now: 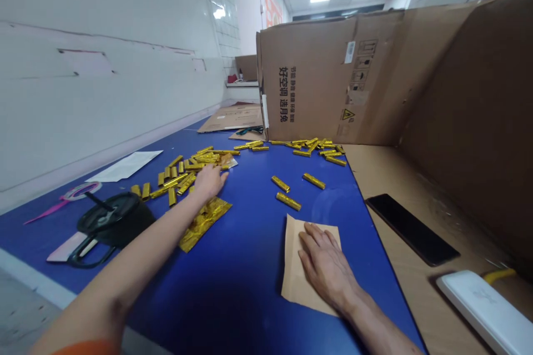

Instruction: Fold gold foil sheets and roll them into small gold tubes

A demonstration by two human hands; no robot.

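Currently the right hand lies flat on one brown paper sheet, fingers spread open and gripping nothing. The sheet sits on the blue tabletop well in front of the cardboard box, its long axis running toward the box. The left hand rests nearer the box, off its front-left corner, on a heap of gold foil sticks too many to count, fingers stretched loosely toward the box and closed on none. Three loose gold sticks lie between the sheet and the box, all slanted alike, long axes roughly parallel. What the box holds cannot be seen. One black phone lies before the box's right end.
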